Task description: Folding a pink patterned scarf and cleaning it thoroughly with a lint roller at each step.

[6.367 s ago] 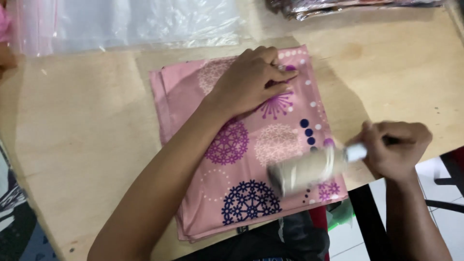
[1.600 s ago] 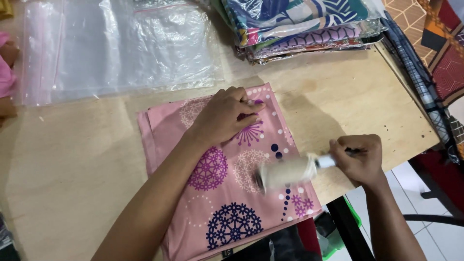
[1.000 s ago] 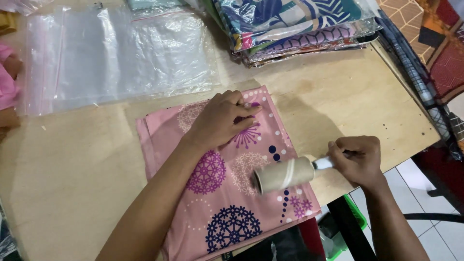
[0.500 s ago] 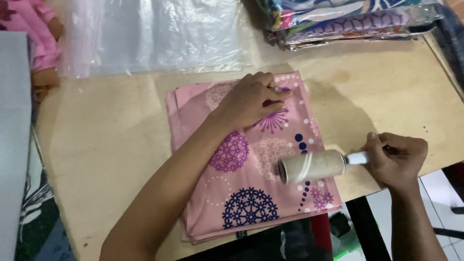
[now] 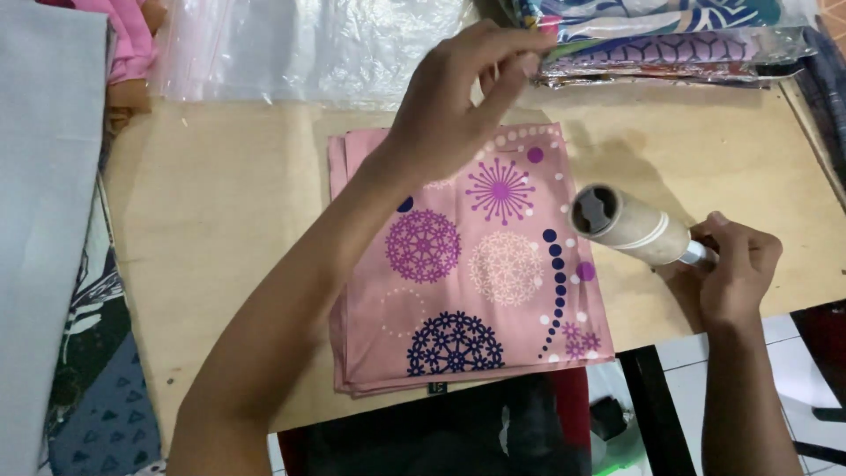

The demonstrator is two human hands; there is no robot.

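Note:
A folded pink cloth (image 5: 467, 273) with purple, white and dark blue round flower prints lies flat on the wooden table (image 5: 220, 220). My left hand (image 5: 458, 97) is raised above the cloth's far edge, fingers apart, holding nothing. My right hand (image 5: 736, 264) grips the handle of a lint roller (image 5: 630, 227). The roller is lifted off the cloth at its right edge and its hollow end points toward me.
Clear plastic bags (image 5: 317, 44) lie at the table's far side. A stack of folded patterned cloths in plastic (image 5: 670, 40) sits at the far right. Pink cloth (image 5: 119, 40) is at the far left, and grey and dark patterned fabric (image 5: 53, 264) hangs along the left edge.
My left hand has lifted off the pink cloth and now hovers above its far edge. The lint roller has come up off the cloth and tilted toward me.

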